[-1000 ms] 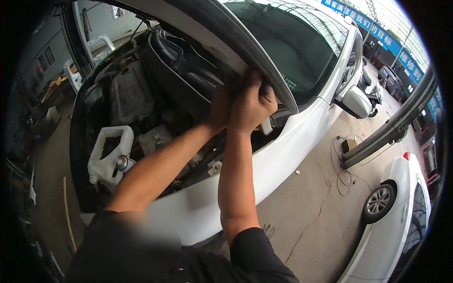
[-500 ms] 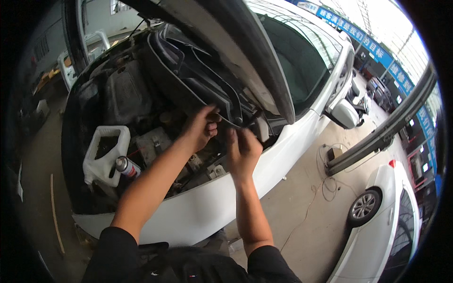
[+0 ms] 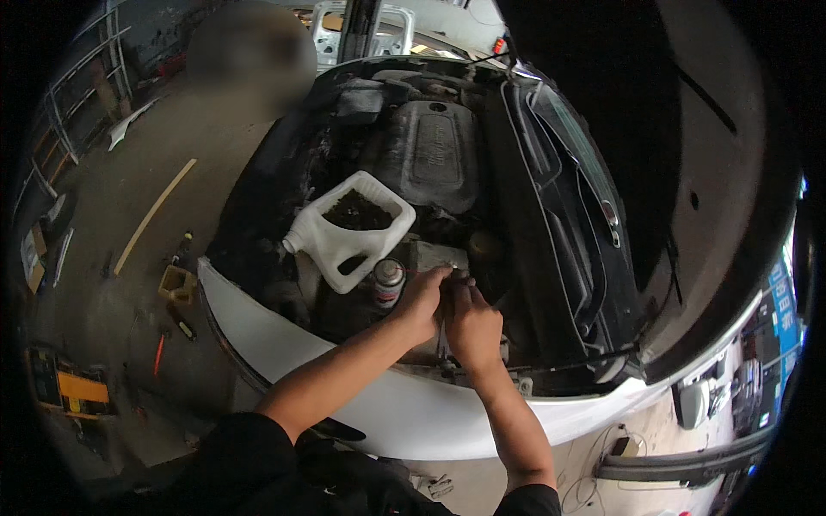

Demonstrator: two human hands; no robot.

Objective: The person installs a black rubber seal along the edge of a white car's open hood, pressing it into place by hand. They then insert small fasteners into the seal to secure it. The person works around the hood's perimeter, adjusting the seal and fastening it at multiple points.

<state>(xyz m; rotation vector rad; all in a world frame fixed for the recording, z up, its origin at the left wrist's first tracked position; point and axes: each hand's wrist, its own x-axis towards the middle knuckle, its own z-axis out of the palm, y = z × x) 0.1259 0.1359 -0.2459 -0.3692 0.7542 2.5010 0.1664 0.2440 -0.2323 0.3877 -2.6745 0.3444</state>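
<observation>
My left hand [image 3: 422, 305] and my right hand [image 3: 475, 327] meet over the near side of an open engine bay, beside a grey battery-like box [image 3: 439, 254]. Fingers on both are curled closed, their tips close together. Whatever lies between them is too small and hidden to name. Just left of my left hand stands a spray can [image 3: 389, 288] with a thin red straw. Behind it lies a white plastic jug [image 3: 323, 262] with one side cut away and dark bits inside.
A black engine cover [image 3: 430, 159] fills the far middle. The raised hood [image 3: 714, 172] hangs at the right, over the black cowl trim [image 3: 564, 232]. The white fender [image 3: 430, 421] runs along the near side. A wooden strip [image 3: 155, 215] and tools lie on the floor at left.
The view has swung toward the left of the bay. Both hands have moved from the cowl trim's edge to beside the battery-like box and come closer together.
</observation>
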